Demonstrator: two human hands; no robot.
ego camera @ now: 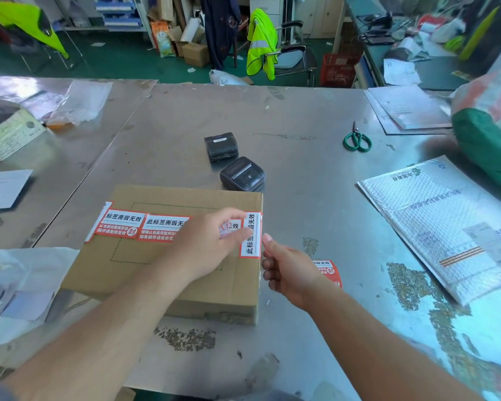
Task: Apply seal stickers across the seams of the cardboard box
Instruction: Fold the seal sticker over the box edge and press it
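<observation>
Cluttered packing room; a scuffed, bare-metal desk [287, 117] filled the foreground. On it, nearest the person, lay a flat brown cardboard box [162, 273]. A row of red-and-white seal stickers with printed characters [125, 224] ran across its top, the leftmost folding over the left edge. One more red-and-white sticker [250, 235] stood lengthwise at the right edge of the box top.

The left hand [206, 244] lay palm-down on the box top, fingers together and flat, fingertips touching that edge sticker. The right hand [289, 273] hovered just beside the box's right edge, fingers loosely curled, thumb tip near the sticker's lower corner; whether it pinched anything could not be told. A loose red sticker sheet [329, 270] lay on the desk behind that hand.

Two small black label printers [232, 160] sat beyond the box. Green-handled scissors [357, 140] lay well apart to the right. A white bubble mailer [446, 227] rested on the desk's right side.
</observation>
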